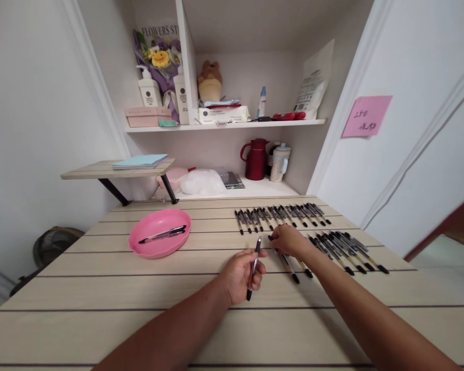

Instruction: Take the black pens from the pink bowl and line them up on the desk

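My left hand [242, 275] is closed around a pen [255, 260] with a black end, held upright and tilted above the table. To its right, my right hand [288, 240] reaches down with its fingers pinched on the end of another pen [288, 265] in the nearer row. My palm and wrist partly hide the pens beneath. Farther right in that row lie several black pens [340, 252], side by side. A second row of pens [278, 216] lies behind my hands. At left, a pink tray [158, 252] holds a few more pens [162, 234].
The slatted wooden table [139, 293] meets a white shelf unit at the back. A small raised stand [88, 171] bears paper at the left. Behind the table are a red jug [256, 159], a pale cup [280, 164] and a white plastic bag [203, 182].
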`<state>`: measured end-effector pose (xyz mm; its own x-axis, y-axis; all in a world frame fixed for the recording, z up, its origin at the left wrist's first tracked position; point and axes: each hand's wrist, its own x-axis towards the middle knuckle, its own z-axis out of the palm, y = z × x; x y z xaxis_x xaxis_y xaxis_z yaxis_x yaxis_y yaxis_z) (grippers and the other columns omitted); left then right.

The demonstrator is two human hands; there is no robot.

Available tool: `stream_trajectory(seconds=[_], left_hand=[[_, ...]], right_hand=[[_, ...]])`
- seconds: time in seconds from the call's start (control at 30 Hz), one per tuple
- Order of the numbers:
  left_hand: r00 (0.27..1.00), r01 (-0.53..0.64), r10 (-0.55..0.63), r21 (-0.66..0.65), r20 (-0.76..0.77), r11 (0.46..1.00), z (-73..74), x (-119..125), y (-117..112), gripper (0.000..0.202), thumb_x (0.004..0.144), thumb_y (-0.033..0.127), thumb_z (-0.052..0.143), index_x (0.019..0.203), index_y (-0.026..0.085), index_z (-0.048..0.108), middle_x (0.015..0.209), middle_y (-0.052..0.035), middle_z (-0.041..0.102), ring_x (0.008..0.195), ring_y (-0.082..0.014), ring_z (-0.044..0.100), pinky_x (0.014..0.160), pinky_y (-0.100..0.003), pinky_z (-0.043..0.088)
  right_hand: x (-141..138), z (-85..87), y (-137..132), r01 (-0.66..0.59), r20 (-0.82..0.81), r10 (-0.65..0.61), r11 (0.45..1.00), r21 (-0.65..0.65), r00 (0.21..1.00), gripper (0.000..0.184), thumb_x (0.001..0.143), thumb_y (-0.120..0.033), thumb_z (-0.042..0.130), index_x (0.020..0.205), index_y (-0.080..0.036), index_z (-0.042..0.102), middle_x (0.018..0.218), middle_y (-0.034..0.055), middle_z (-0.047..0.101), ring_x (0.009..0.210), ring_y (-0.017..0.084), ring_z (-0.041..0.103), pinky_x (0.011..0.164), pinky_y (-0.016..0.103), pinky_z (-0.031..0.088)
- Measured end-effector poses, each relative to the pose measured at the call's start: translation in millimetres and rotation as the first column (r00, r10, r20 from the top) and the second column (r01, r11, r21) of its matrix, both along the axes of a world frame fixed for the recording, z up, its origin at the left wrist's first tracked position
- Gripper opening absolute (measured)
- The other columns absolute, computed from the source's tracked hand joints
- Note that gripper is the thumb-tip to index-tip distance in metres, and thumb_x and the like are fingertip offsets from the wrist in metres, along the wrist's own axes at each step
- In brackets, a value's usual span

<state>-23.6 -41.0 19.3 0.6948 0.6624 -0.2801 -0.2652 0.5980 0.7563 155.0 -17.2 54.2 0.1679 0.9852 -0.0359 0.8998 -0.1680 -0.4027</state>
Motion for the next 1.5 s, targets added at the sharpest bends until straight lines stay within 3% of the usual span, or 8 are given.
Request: stream_trajectory(seconds=[0.27,0.5,0.67,0.8,0.97,1.27,1.5], left_hand=[[1.0,0.003,-0.003,0.002,-0.003,1.0,-0.4,0.4,0.2,0.028,0.071,0.031,0.056,0.095,0.017,0.055,0.056,0.0024,0.053,0.036,-0.0047,0.038,0.038,-0.018,0.016],[1.0,-0.003,0.003,0.01,-0.012,1.0,1.4,0.3,0.0,0.026,0.072,0.03,0.054,0.094,0.016,0.055,0.056,0.0019,0.054,0.036,-0.0053,0.039,0.037,-0.019,0.017],[1.0,-0.008,0.008,-0.025,-0.021,1.0,1.8,0.7,0.4,0.026,0.073,0.029,0.054,0.095,0.016,0.056,0.057,0.0017,0.054,0.037,-0.0045,0.039,0.038,-0.018,0.018],[1.0,-0.015,0.014,-0.029,-0.025,0.999,1.8,1.5,0.7,0.025,0.074,0.029,0.053,0.095,0.016,0.055,0.057,0.0017,0.054,0.037,-0.0045,0.04,0.038,-0.018,0.018],[0.999,-0.022,0.022,-0.005,-0.033,1.0,2.6,1.3,0.4,0.025,0.074,0.03,0.053,0.095,0.016,0.055,0.057,0.0021,0.053,0.036,-0.0047,0.039,0.037,-0.018,0.019],[0.999,-0.016,0.016,0.006,-0.028,1.0,3.0,1.6,0.3,0.026,0.074,0.03,0.054,0.096,0.016,0.054,0.057,0.0025,0.054,0.035,-0.0044,0.039,0.037,-0.019,0.02],[1.0,-0.008,0.009,0.034,-0.019,0.999,2.1,2.4,-0.8,0.026,0.073,0.031,0.056,0.094,0.016,0.054,0.056,0.0025,0.054,0.035,-0.0046,0.041,0.036,-0.018,0.02]], right_hand=[[-9.0,-2.3,3.6,-0.02,0.191,0.017,1.0,0.015,0.982,0.012,0.063,-0.016,0.058,0.07,-0.012,0.067,0.077,0.0144,0.067,0.077,0.022,0.061,0.062,0.026,0.038],[12.9,14.5,-29.8,0.017,0.269,-0.039,0.996,0.085,0.962,0.025,0.078,-0.026,0.043,0.072,-0.017,0.065,0.077,0.0105,0.067,0.075,0.02,0.061,0.063,0.026,0.036],[6.1,-12.6,-77.5,0.071,0.387,-0.084,0.996,0.048,0.918,0.029,0.082,-0.035,0.041,0.074,-0.016,0.062,0.074,0.0121,0.066,0.071,0.022,0.062,0.057,0.028,0.035],[-7.6,-30.1,-96.3,0.055,0.453,-0.085,0.995,0.079,0.887,0.033,0.085,-0.036,0.036,0.079,-0.015,0.06,0.074,0.0139,0.066,0.068,0.025,0.063,0.054,0.029,0.036],[-10.1,-30.9,-94.1,0.052,0.483,-0.087,0.995,0.085,0.871,0.03,0.086,-0.027,0.033,0.079,-0.014,0.059,0.072,0.0136,0.066,0.066,0.024,0.064,0.054,0.029,0.037],[-8.9,-32.9,-85.4,0.064,0.48,-0.084,0.996,0.058,0.873,0.029,0.086,-0.025,0.034,0.082,-0.013,0.06,0.074,0.0144,0.067,0.069,0.024,0.064,0.057,0.029,0.039],[-6.8,-29.9,-88.3,0.059,0.403,-0.116,0.987,0.151,0.908,0.029,0.086,-0.029,0.034,0.076,-0.015,0.058,0.07,0.0128,0.065,0.065,0.024,0.063,0.054,0.029,0.037]])
